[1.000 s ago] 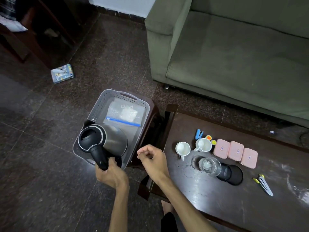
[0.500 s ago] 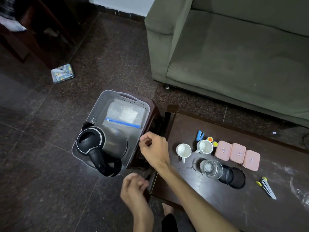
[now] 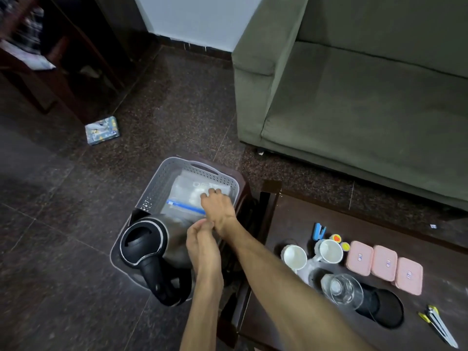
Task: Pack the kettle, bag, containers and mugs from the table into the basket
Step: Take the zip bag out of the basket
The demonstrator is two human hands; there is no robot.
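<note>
A grey perforated basket stands on a dark stool left of the table. In its near end sits the steel kettle with a black lid and handle. A clear zip bag with a blue strip lies in the far end. My right hand rests on the bag with its fingers curled onto it. My left hand reaches beside the kettle to the bag's near edge, fingertips hidden under my right wrist. Two white mugs and three pink containers stand on the dark table.
A glass jar with a black lid lies on its side near the mugs. Blue clips and small round pieces lie behind them, yellow-handled tongs at the right. A green sofa stands behind, a small box on the floor.
My left hand let go of the kettle handle, leaving the kettle in the basket, and moved up to the bag's near edge. My right hand reached from the basket's side onto the bag.
</note>
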